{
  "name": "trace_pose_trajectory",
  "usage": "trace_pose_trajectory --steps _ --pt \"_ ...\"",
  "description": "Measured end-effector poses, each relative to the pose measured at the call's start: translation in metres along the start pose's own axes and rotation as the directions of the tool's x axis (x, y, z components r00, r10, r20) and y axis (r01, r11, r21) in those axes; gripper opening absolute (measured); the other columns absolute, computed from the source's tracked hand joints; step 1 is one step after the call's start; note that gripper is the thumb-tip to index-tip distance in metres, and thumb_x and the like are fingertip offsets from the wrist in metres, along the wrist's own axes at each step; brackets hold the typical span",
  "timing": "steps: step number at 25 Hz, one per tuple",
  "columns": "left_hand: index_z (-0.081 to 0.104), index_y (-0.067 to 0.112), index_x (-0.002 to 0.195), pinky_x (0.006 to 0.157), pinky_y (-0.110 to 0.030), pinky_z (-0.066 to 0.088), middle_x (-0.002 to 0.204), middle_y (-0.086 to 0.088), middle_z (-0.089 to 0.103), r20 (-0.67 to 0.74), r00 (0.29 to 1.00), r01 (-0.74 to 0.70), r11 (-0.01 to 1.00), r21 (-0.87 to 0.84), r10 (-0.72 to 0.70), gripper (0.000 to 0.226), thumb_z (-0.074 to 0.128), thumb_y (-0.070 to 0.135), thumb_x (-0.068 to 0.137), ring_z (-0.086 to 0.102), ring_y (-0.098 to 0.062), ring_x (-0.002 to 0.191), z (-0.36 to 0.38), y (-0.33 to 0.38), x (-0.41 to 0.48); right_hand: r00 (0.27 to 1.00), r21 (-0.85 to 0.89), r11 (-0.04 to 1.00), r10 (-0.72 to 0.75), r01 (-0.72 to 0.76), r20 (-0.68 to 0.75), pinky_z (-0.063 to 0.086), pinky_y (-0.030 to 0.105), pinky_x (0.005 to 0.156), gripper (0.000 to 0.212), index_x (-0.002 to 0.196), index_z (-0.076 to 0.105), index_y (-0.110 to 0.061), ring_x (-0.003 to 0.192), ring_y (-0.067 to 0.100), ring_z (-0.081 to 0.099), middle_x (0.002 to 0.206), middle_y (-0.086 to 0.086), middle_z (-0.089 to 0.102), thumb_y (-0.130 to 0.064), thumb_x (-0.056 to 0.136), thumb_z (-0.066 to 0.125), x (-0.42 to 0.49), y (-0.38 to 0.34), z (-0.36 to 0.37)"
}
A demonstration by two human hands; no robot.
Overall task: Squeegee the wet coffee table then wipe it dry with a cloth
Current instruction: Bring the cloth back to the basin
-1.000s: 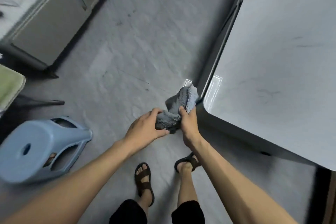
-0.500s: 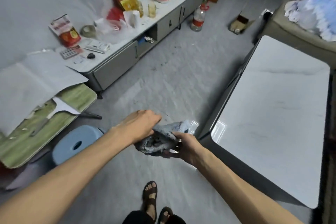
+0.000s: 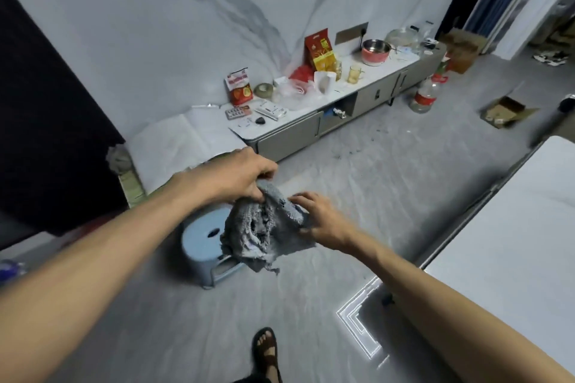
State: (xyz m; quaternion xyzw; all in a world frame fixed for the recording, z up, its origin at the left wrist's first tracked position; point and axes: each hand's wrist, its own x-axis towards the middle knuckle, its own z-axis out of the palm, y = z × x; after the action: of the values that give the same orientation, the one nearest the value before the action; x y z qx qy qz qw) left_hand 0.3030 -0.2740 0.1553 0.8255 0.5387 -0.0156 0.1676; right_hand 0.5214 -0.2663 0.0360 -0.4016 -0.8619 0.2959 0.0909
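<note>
There are two hands, the left hand (image 3: pixel 239 176) and the right hand (image 3: pixel 323 221), and one gray cloth (image 3: pixel 259 232). Near them is one blue stool (image 3: pixel 202 236). One white coffee table (image 3: pixel 513 242) is on the right. One foot in a sandal (image 3: pixel 267 354) is near the bottom. Far off there is one pink pot (image 3: pixel 375 52) and one plastic bottle (image 3: pixel 424 96).

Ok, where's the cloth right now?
Mid-frame in the head view, the grey cloth hangs between both hands, above the blue stool, left of the coffee table.

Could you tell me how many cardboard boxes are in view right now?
2: one open cardboard box lying on the floor at right, another standing past the cabinet's far end. Others may be hidden.
</note>
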Motion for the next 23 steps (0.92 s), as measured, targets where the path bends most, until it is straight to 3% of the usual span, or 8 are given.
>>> trace_pose_trajectory --steps 3,6,9,13,15,18,23 --pt "0.047 0.03 0.068 0.058 -0.027 0.035 0.066 0.014 0.051 -0.051 0.993 0.101 0.991 -0.088 -0.106 0.037 0.084 0.022 0.066 0.049 -0.007 0.064 -0.01 -0.041 -0.031 0.998 -0.005 1.0 0.015 -0.015 -0.067 0.045 0.032 0.067 0.029 0.1 0.065 -0.013 0.086 0.027 0.064 0.093 0.009 0.07 -0.013 0.072 0.064 0.034 -0.021 0.021" --pt "0.049 0.029 0.07 0.055 -0.026 0.032 0.066 0.014 0.051 -0.052 0.965 0.246 0.956 -0.158 -0.257 0.039 0.087 0.028 0.063 0.049 -0.008 0.064 0.0 -0.101 -0.056 0.994 -0.025 0.999 0.019 -0.022 -0.111 0.045 0.032 0.058 0.011 0.079 0.062 -0.019 0.066 0.023 0.059 0.07 0.003 0.063 -0.008 0.074 0.061 0.082 -0.032 0.035" --pt "0.064 0.016 0.089 0.065 -0.028 0.04 0.081 0.003 0.065 -0.042 0.928 0.352 0.907 -0.232 -0.371 0.037 0.087 0.031 0.064 0.058 -0.015 0.078 0.026 -0.175 -0.067 0.997 -0.146 0.989 0.014 -0.025 -0.075 0.053 0.041 0.065 0.013 0.092 0.067 -0.014 0.078 0.029 0.067 0.086 0.009 0.072 -0.013 0.079 0.065 0.157 -0.043 0.043" --pt "0.071 0.006 0.099 0.067 -0.027 0.036 0.095 -0.008 0.071 -0.134 0.868 0.416 0.846 -0.333 -0.479 0.041 0.085 0.029 0.068 0.063 -0.023 0.087 0.076 -0.281 -0.057 0.997 -0.296 0.955 -0.039 0.016 -0.072 0.048 0.037 0.06 0.018 0.095 0.065 -0.016 0.077 0.033 0.064 0.088 0.005 0.068 -0.014 0.076 0.063 0.262 -0.049 0.072" --pt "0.073 0.008 0.095 0.065 -0.029 0.036 0.088 -0.01 0.073 -0.145 0.824 0.453 0.791 -0.41 -0.547 0.034 0.085 0.027 0.068 0.065 -0.027 0.085 0.111 -0.335 -0.041 0.997 -0.326 0.945 -0.043 0.021 -0.058 0.042 0.034 0.059 0.022 0.096 0.064 -0.016 0.078 0.035 0.064 0.088 0.005 0.067 -0.013 0.074 0.062 0.309 -0.04 0.1" --pt "0.072 0.009 0.092 0.061 -0.026 0.03 0.075 -0.008 0.07 -0.129 0.785 0.488 0.733 -0.474 -0.606 0.031 0.084 0.024 0.069 0.06 -0.022 0.069 0.165 -0.396 -0.014 0.999 -0.265 0.963 0.036 -0.042 -0.029 0.042 0.035 0.061 0.024 0.099 0.065 -0.017 0.082 0.035 0.063 0.091 0.006 0.067 -0.016 0.074 0.066 0.362 -0.016 0.151" --pt "0.068 0.011 0.092 0.059 -0.03 0.035 0.076 -0.008 0.064 -0.015 0.763 0.545 0.656 -0.522 -0.646 0.024 0.08 0.022 0.075 0.055 -0.021 0.067 0.307 -0.465 0.025 0.976 -0.237 0.969 0.113 -0.067 0.186 0.044 0.036 0.064 0.028 0.105 0.064 -0.022 0.085 0.034 0.064 0.094 0.003 0.066 -0.03 0.078 0.067 0.402 0.072 0.289"
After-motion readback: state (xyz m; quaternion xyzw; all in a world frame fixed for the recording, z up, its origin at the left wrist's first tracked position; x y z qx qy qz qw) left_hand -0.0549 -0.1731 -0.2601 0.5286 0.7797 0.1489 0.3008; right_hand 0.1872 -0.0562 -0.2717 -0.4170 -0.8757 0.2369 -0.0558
